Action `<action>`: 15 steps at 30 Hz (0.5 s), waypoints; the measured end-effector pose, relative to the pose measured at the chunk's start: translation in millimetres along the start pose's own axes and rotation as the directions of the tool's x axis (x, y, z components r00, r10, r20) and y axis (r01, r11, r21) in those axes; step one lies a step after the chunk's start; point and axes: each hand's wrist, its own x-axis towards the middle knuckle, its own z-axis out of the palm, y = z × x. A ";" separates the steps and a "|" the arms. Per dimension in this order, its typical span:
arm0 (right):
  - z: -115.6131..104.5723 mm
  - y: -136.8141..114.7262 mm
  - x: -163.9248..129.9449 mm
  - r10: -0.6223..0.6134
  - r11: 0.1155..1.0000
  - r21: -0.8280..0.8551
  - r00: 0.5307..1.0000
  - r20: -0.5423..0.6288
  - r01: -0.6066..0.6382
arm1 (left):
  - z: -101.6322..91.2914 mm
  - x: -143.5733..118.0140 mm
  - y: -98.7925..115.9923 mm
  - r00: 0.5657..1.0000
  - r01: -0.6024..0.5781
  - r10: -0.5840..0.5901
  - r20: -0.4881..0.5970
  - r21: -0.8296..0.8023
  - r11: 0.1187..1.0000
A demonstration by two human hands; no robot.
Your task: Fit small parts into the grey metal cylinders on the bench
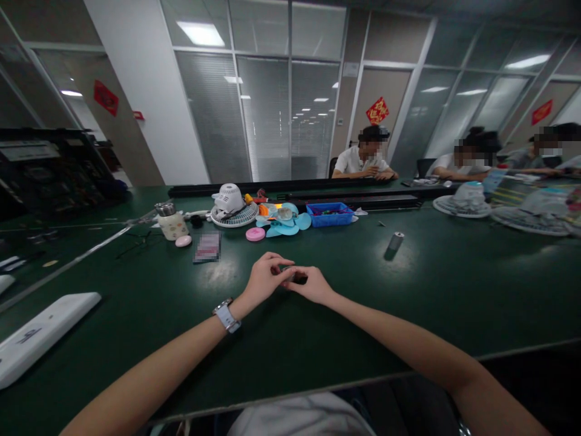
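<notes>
Above the green tabletop (290, 339), my left hand (267, 275) and my right hand (314, 283) meet with their fingertips together. Both are closed, fingers and thumbs curled round something small that is mostly covered; a greyish bit shows between them, too little to name. A watch with a pale strap (227, 316) is on my left wrist. Off to the right of my hands a grey metal cylinder (396, 241) stands upright. Farther back lie a pink round piece (255, 234), light-blue fan blades (285, 224) and a blue basket (330, 219) with small parts in it.
At the back left are a white fan head on its grille (229, 203), a cream bottle (172, 223) and a printed card (207, 247). A long white case (43, 336) lies at the left. Dark rails (354, 201) run across the back, with people seated beyond.
</notes>
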 end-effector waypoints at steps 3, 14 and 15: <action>0.0 -1.7 -0.2 0.003 1.000 0.001 1.000 0.004 -0.003 | -0.9 0.3 3.9 1.000 0.027 -0.026 -0.010 0.035 0.999; 1.4 -8.7 -3.4 0.038 0.997 0.060 0.999 0.007 -0.038 | -25.7 11.7 0.3 0.976 0.016 0.005 -0.217 0.092 0.996; 1.6 -9.5 -3.6 0.039 0.997 0.063 0.999 0.009 -0.039 | -28.4 11.2 -7.1 0.985 0.046 -0.030 -0.172 0.091 0.995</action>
